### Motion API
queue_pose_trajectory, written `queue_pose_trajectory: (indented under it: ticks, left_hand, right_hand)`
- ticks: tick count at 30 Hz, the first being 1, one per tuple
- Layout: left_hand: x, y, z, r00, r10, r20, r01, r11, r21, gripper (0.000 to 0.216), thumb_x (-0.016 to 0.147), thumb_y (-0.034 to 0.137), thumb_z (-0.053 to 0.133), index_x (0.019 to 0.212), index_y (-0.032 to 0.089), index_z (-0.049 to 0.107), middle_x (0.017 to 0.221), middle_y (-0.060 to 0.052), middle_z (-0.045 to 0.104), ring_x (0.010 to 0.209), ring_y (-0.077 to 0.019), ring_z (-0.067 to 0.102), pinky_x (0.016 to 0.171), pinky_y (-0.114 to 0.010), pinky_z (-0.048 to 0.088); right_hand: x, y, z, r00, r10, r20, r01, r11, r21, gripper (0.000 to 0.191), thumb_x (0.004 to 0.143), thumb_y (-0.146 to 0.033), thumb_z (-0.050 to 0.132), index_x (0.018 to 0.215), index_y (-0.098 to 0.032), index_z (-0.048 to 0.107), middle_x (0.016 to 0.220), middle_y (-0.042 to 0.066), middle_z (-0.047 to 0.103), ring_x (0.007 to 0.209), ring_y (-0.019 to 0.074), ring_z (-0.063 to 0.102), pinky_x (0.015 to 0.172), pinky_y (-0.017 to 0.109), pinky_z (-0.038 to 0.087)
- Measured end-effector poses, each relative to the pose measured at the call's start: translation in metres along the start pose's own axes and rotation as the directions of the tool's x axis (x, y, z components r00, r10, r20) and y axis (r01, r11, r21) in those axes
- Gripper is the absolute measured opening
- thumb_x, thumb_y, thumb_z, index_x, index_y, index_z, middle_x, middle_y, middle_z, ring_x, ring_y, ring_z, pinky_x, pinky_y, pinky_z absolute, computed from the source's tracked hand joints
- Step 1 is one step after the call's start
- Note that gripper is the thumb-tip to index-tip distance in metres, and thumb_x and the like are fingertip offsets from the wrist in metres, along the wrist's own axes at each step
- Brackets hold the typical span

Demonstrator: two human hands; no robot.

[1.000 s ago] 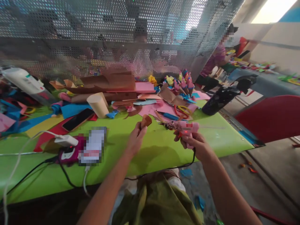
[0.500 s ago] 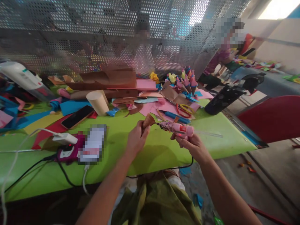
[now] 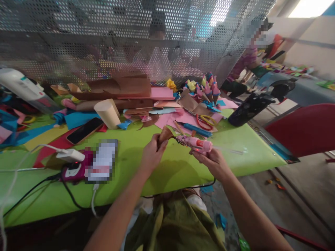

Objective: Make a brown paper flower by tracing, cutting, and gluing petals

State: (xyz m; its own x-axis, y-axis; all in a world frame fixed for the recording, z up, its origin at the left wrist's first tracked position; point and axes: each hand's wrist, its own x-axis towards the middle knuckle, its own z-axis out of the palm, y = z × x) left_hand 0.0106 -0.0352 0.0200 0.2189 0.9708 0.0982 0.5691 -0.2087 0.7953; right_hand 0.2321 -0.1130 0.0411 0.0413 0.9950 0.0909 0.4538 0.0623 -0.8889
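Note:
My left hand is closed around a small brown paper cone, its wide end turned right. In my right hand is a pink hot glue gun, held level with a clear glue stick sticking out of its back. The gun's dark, crusted nozzle meets the cone's wide end; whether the tip is inside or only at the rim I cannot tell. A small red light glows on the gun. Both hands are above the green table.
Red- and yellow-handled scissors and a blue tool lie beyond the gun. Finished paper cones stand behind. A black bottle is at right. Phones, a purple power strip and cables are left. A person sits far right.
My right hand and the glue gun have shifted slightly left, bringing the nozzle closer to the cone. My left hand keeps its hold on the cone.

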Motion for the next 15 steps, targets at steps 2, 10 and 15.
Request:
queue_pose_trajectory:
  ticks: [2, 10, 15]
  left_hand:
    - [0.0002, -0.0007, 0.0003, 1.000, 0.010, -0.006, -0.010, 0.999, -0.036, 0.032, 0.093, 0.048, 0.047, 0.110, 0.021, 0.054, 0.091, -0.006, 0.069, 0.084, -0.0242, 0.065, 0.072, -0.033, 0.045]
    - [0.0001, 0.0001, -0.0002, 1.000, 0.004, 0.005, -0.003, 0.996, -0.090, 0.031, 0.093, 0.046, 0.050, 0.111, 0.021, 0.053, 0.095, -0.006, 0.070, 0.085, -0.0234, 0.065, 0.073, -0.033, 0.045]
    - [-0.0005, 0.0004, -0.0010, 1.000, 0.007, 0.013, -0.006, 0.996, -0.093, 0.032, 0.093, 0.047, 0.049, 0.110, 0.020, 0.052, 0.093, -0.006, 0.070, 0.084, -0.0242, 0.064, 0.073, -0.034, 0.045]
  right_hand:
    - [-0.0002, -0.0030, 0.0004, 1.000, -0.018, 0.006, 0.018, 1.000, -0.015, 0.039, 0.086, -0.054, 0.061, 0.084, -0.016, 0.070, 0.066, 0.001, 0.053, 0.059, 0.0141, 0.042, 0.052, 0.026, 0.034]
    - [-0.0009, -0.0113, 0.0017, 0.999, -0.046, 0.002, 0.046, 0.998, -0.052, 0.033, 0.086, -0.051, 0.061, 0.081, -0.018, 0.066, 0.059, -0.001, 0.048, 0.057, 0.0152, 0.044, 0.051, 0.027, 0.033]
    - [-0.0002, -0.0106, 0.0011, 0.998, -0.054, -0.028, 0.052, 0.996, -0.079, 0.033, 0.086, -0.049, 0.060, 0.074, -0.019, 0.062, 0.060, -0.001, 0.047, 0.056, 0.0140, 0.041, 0.052, 0.027, 0.032]
